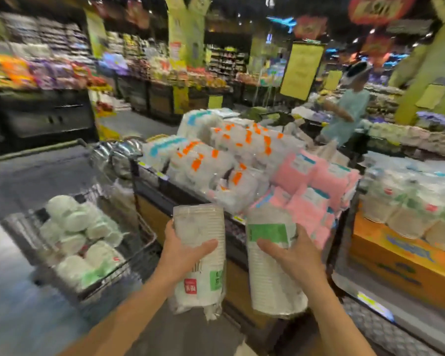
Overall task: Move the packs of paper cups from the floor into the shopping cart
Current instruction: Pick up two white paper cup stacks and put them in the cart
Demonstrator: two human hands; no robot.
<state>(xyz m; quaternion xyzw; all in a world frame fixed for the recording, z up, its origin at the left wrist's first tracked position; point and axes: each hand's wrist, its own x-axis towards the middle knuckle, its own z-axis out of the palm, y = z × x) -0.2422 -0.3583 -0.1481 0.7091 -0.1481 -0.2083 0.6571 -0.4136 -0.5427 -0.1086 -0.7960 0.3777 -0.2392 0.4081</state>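
Several packs of paper cups already lie heaped in the shopping cart [139, 242], which stands at the far left on the dark floor [31, 176]; I count roughly ten, though motion blur prevents a firm figure. Moving right, I see my left hand [184, 253] wrapped around one upright pack [199, 255], thumb across its front and fingers behind, held in the air just right of the cart's near corner. This pack carries a red label and a green label low on its wrapper. Just beside it, not touching, my right hand [297, 258] grips a second pack [270, 265], thumb pressed under its green band. Both packs hang in front of a display shelf [165, 186] stacked with orange-tagged white packs [229, 160] and pink packs [316, 188]. Farther right, cup stacks [406, 206] sit on an orange box [401, 263]. A person in pale blue [350, 111] stands behind.
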